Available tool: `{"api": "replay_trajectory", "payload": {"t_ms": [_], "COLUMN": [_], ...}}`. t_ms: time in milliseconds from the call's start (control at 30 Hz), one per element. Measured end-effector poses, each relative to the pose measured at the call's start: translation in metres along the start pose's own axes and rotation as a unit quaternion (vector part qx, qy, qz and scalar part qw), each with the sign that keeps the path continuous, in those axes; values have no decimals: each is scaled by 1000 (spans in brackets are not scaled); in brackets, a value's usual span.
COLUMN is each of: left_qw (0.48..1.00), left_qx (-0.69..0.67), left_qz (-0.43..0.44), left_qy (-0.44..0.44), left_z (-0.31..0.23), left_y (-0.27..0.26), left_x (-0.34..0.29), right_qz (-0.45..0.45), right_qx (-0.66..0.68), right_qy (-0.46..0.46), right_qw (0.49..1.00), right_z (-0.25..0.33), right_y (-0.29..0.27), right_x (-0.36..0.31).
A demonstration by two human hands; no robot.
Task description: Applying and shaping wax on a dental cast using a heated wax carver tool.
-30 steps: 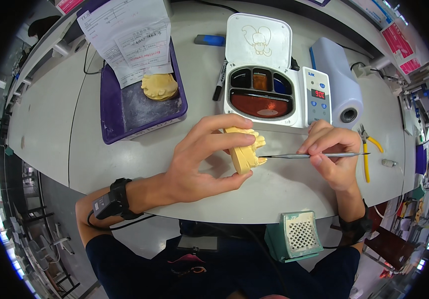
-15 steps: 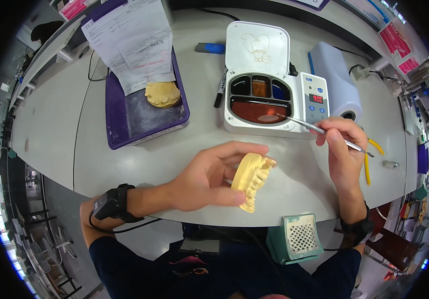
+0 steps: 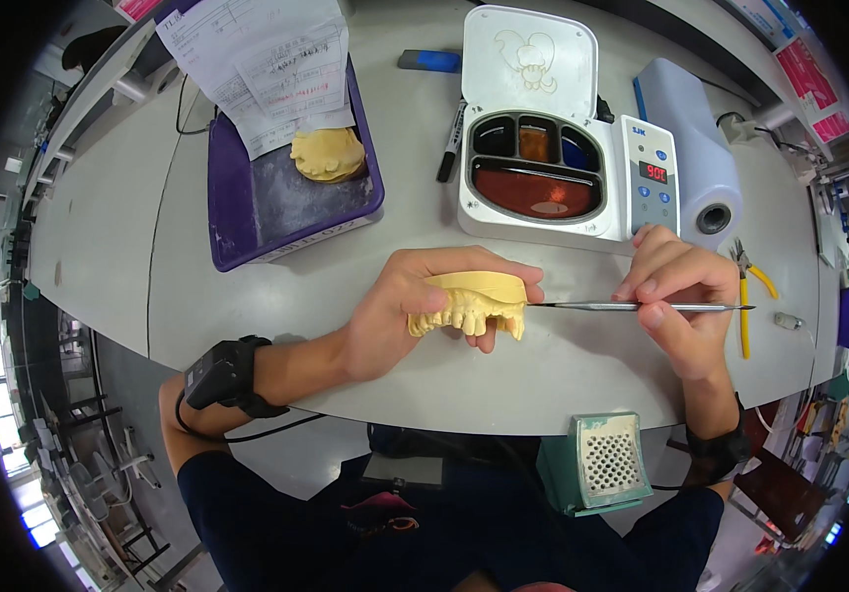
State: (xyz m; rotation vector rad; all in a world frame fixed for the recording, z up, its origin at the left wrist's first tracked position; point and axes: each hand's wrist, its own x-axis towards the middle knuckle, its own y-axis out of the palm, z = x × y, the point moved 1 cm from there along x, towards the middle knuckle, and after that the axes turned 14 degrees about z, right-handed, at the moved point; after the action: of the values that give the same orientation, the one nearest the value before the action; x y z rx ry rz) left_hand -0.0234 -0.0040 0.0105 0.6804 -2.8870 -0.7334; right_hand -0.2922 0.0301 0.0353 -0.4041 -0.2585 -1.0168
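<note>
Between the fingers and thumb of my left hand [image 3: 385, 306] is a yellow plaster dental model [image 3: 474, 298], its row of teeth pointing down toward me. My right hand [image 3: 686, 296] pinches a slim metal wax carving tool [image 3: 592, 306], held nearly level. The tool's left tip meets the right side of the model, close to my left fingertips; whether it touches the plaster is too small to tell. Beyond my hands stands a white wax heater [image 3: 533, 229] with its lid [image 3: 530, 59] up. Its front well holds red-brown wax [image 3: 533, 187], and smaller wells hold other colours.
A purple tray [image 3: 219, 212] at the left holds papers [image 3: 276, 84] and another yellow model [image 3: 328, 155]. A black marker [image 3: 451, 143] and a blue-grey block [image 3: 431, 61] lie left of the heater. Yellow-handled pliers [image 3: 744, 316] rest right; a green perforated box [image 3: 602, 464] is at the near edge.
My right hand has brought the tool from the wax well down to the model. My left hand has turned the model so its teeth face downward.
</note>
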Motion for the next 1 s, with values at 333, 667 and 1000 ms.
{"api": "replay_trajectory", "payload": {"t_ms": [333,667,1000], "left_qw": [998,998,999], "left_qx": [3,6,-16], "left_qz": [37,35,14], "left_qy": [51,61,45], "left_z": [5,6,3], "left_y": [-2,-1,0], "left_x": [-1,-1,-1], "right_qz": [21,28,59], "right_qx": [-37,-44,-58], "right_qy": [10,28,38], "right_qw": [999,998,996], "right_z": [-1,0,4], "right_y": [1,2,1], "right_x": [2,1,5]}}
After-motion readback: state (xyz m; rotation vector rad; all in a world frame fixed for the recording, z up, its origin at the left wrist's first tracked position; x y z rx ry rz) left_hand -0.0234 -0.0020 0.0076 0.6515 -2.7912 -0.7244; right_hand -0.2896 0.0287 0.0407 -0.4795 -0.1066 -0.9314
